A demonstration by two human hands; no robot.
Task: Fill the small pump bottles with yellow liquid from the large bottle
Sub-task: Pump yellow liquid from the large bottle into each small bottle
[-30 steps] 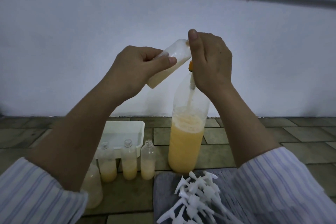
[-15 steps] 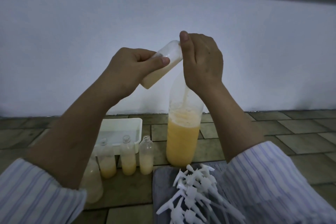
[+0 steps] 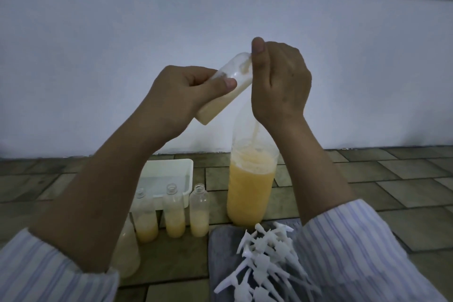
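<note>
Small bottle (image 3: 225, 92) tilted further, left hand (image 3: 176, 95) gripping, large bottle (image 3: 250, 186) upright

Worn on the head, looking forward and slightly down — close over both raised hands, left hand (image 3: 182, 95) and right hand (image 3: 279, 81), toward a white wall (image 3: 98, 56) and tiled floor (image 3: 392, 179) beyond.

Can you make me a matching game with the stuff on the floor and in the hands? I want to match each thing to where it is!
Things:
1. small bottle
2. large bottle
3. white pump tops
4. white tub

Places:
A. piled on the grey cloth
B. behind the three small standing bottles
C. tilted in the left hand
D. standing on the floor, under the right hand

Pairs: 1-C, 2-D, 3-A, 4-B
</note>
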